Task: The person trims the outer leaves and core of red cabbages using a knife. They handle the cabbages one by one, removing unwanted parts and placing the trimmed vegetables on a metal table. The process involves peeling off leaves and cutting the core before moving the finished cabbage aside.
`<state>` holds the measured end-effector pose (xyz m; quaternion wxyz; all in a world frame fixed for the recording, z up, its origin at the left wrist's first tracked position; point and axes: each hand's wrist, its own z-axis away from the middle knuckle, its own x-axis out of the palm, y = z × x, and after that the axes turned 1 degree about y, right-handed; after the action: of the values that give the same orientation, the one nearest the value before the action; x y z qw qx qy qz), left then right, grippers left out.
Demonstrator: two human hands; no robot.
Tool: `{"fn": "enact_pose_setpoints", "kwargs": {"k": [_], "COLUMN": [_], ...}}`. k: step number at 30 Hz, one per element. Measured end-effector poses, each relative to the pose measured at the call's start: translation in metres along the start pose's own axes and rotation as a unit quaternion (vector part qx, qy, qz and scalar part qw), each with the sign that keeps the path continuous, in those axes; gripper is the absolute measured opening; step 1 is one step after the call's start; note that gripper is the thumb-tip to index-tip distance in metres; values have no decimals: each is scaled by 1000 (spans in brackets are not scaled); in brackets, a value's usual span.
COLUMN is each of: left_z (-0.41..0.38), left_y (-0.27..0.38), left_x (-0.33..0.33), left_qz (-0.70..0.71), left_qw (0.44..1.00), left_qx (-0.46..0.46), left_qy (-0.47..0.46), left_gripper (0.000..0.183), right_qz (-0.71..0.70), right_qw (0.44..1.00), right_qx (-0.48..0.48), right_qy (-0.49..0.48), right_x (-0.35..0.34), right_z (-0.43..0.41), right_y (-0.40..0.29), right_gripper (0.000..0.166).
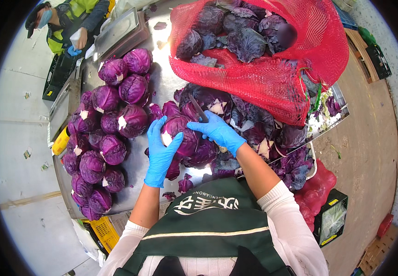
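A red cabbage (184,132) with a pale cut stem end lies between my hands. My left hand (161,148), in a blue glove, cups its left side with the thumb and fingers spread around the stem end. In my right hand (217,130), also gloved, is a knife (198,107), its blade pointing up and away from me. The right thumb reaches to the cabbage's upper right side. Loose purple leaves (170,109) sit just behind it, and another cabbage (202,153) is under my right wrist side.
Trimmed cabbages (111,148) are piled at left on the metal table (135,169). A red mesh sack (254,77) of dark cabbages (209,20) stands at the back right. Outer leaves (293,169) fill a tray below right. A masked person (71,24) stands beyond a scale (116,34).
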<state>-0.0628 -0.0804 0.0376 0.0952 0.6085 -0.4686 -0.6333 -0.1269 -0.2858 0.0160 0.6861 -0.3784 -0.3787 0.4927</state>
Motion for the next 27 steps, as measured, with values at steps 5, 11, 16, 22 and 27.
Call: {"fn": "enact_pose_setpoints", "kwargs": {"k": [5, 11, 16, 22, 27], "left_z": [-6, -23, -9, -8, 38], "left_y": [-5, -18, -52, 2, -2], "left_x": [-3, -30, -40, -30, -20], "left_qz": [22, 233, 199, 80, 16], "left_qw": [999, 957, 967, 982, 998], "left_qx": [2, -130, -39, 93, -66], "left_qy": [-29, -119, -154, -141, 10], "left_gripper": [73, 76, 90, 106, 90], "right_qz": [218, 310, 235, 255, 317], "right_qw": [971, 932, 938, 927, 872], "right_qx": [-79, -143, -237, -271, -363], "right_qy": [52, 124, 96, -45, 87], "right_x": [1, -24, -19, 7, 11], "right_z": [-8, -18, 10, -5, 3], "right_y": [8, 44, 2, -27, 3], "right_gripper": [40, 26, 45, 45, 35]}}
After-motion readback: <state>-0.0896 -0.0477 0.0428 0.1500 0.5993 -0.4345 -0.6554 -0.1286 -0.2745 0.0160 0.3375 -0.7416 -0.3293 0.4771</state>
